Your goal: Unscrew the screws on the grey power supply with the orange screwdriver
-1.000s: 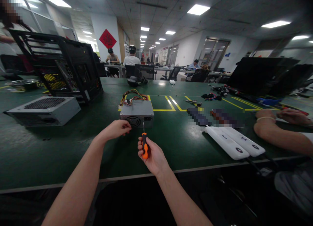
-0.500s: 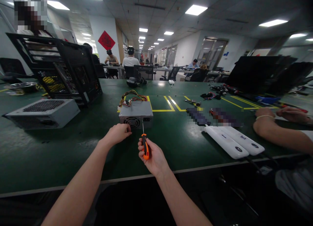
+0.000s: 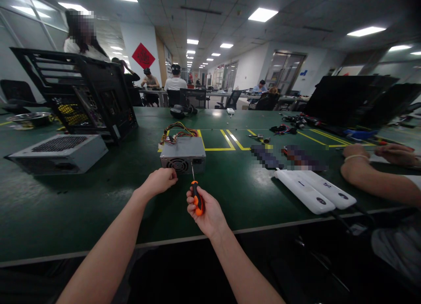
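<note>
A grey computer power supply [image 3: 183, 149] with a round fan grille on its front and a bundle of coloured cables behind sits on the green table. My right hand [image 3: 207, 211] is wrapped round the orange and black handle of a screwdriver [image 3: 198, 199]. The screwdriver's shaft points away from me, and its tip meets the unit's front between the grille and the power socket. Just below the grille, at the front left corner, my left hand [image 3: 162, 180] has its fingers curled together. Whatever those fingers pinch, if anything, is hidden.
At left lies a second power supply [image 3: 61, 151], with a black computer case [image 3: 88, 96] behind it. Two white power banks [image 3: 312, 190] lie at right, near another person's forearm [image 3: 368, 177]. Black monitors [image 3: 351, 100] and loose cables [image 3: 296, 122] are farther back.
The screwdriver handle has turned slightly in my right hand, its tip staying at the power supply's front. My left hand has barely moved. A person behind the case has moved right.
</note>
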Available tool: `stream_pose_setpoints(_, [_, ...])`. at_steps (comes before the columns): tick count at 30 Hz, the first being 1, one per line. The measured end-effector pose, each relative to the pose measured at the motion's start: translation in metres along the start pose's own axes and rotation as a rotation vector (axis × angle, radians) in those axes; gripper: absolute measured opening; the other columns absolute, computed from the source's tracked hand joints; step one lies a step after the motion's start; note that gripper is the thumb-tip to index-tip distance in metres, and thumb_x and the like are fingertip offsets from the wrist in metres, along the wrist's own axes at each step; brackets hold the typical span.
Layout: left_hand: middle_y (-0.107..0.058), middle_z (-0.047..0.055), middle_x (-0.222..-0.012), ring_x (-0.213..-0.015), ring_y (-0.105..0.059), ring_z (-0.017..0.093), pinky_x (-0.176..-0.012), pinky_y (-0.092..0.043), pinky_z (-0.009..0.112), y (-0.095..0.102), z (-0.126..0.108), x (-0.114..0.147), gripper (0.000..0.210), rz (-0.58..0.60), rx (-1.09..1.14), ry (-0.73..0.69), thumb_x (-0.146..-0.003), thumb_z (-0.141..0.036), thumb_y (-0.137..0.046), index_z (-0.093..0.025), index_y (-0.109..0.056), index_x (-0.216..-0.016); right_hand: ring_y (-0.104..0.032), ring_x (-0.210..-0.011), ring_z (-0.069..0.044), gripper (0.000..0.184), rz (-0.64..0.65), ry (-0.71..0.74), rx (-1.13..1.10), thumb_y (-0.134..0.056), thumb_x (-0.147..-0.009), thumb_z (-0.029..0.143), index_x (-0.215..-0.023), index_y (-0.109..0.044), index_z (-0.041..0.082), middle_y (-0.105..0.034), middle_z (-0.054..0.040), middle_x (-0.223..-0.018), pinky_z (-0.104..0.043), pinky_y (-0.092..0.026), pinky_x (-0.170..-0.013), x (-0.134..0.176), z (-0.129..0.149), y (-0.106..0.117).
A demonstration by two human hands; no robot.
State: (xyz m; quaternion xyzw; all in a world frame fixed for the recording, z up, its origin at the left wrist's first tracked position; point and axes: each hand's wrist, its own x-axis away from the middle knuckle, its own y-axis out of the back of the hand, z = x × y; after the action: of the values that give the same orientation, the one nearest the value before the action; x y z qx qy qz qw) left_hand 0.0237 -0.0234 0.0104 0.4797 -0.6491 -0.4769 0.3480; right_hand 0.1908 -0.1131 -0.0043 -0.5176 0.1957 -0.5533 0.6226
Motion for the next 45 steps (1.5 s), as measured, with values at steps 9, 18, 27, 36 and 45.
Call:
stream_pose_setpoints(9, [-0.064, 0.001, -0.073, -0.064, -0.057, 0.015, -0.053, -0.034, 0.023, -0.002, 0.005, -0.004, 0.02, -0.038, 0.023, -0.024, -0.075, -0.036, -0.05, -0.022, -0.059, -0.086, -0.05, -0.048, -0.006, 0.021, 0.002, -0.018, -0.009, -0.039, -0.088, 0.019, -0.078, -0.055, 0.01, -0.058, -0.0044, -0.063, -0.012, -0.038, -0.039, 0.001, 0.001, -0.002])
stream_pose_setpoints(18, [-0.058, -0.001, -0.062, -0.058, -0.056, 0.013, -0.055, -0.04, 0.023, -0.001, -0.014, 0.002, 0.03, -0.147, 0.336, -0.134, -0.081, -0.04, -0.041, -0.021, -0.056, -0.099, -0.051, -0.048, -0.006, 0.019, 0.009, -0.021, -0.018, -0.043, -0.087, 0.019, -0.078, -0.057, 0.009, -0.058, -0.0055, -0.064, -0.013, -0.038, -0.041, 0.0, 0.0, 0.001])
stream_pose_setpoints(27, [-0.054, -0.004, -0.058, -0.047, -0.051, 0.01, -0.05, -0.042, 0.023, -0.003, -0.026, 0.003, 0.045, -0.082, 0.547, -0.196, -0.083, -0.04, -0.04, -0.019, -0.044, -0.123, -0.05, -0.049, -0.005, 0.017, 0.02, -0.013, -0.012, -0.044, -0.086, 0.02, -0.078, -0.057, 0.01, -0.058, -0.0047, -0.064, -0.013, -0.039, -0.041, -0.001, 0.0, 0.002])
stream_pose_setpoints(36, [-0.053, -0.003, -0.058, -0.046, -0.049, 0.009, -0.047, -0.04, 0.021, -0.004, -0.026, 0.001, 0.047, -0.042, 0.671, -0.176, -0.082, -0.04, -0.041, -0.016, -0.044, -0.123, -0.05, -0.048, -0.005, 0.019, 0.021, -0.022, -0.018, -0.043, -0.086, 0.02, -0.079, -0.057, 0.009, -0.058, -0.0047, -0.064, -0.013, -0.038, -0.04, -0.001, 0.0, 0.002])
stream_pose_setpoints(45, [-0.054, -0.003, -0.059, -0.046, -0.046, 0.007, -0.044, -0.033, 0.019, -0.002, -0.026, 0.001, 0.051, 0.059, 0.923, -0.097, -0.081, -0.039, -0.044, -0.014, -0.041, -0.125, -0.048, -0.048, -0.004, 0.016, 0.036, -0.029, -0.024, -0.047, -0.084, 0.021, -0.078, -0.057, 0.01, -0.057, -0.0041, -0.065, -0.011, -0.037, -0.04, 0.0, 0.0, 0.002])
